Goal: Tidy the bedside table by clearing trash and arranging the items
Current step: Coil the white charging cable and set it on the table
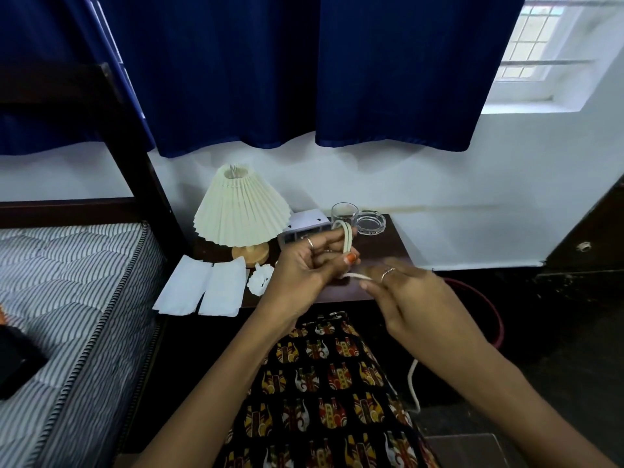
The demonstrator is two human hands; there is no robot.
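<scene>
Over the front of the dark bedside table (381,246), my left hand (310,261) pinches a folded loop of white cord (347,238) upright. My right hand (405,292) holds the same cord lower down; its loose end hangs to the floor (412,383). On the table stand a cream pleated lamp (241,211), a grey-white box (304,228), a glass mug (344,214) and a glass ashtray (370,222). White papers (202,288) overhang the table's front left corner beside a crumpled white tissue (260,278).
A striped mattress (67,282) on a dark bed frame lies at the left, with a black object (17,359) on it. Blue curtains (304,72) hang above. A red-rimmed bin (486,305) sits right of the table. My patterned lap (331,393) is below.
</scene>
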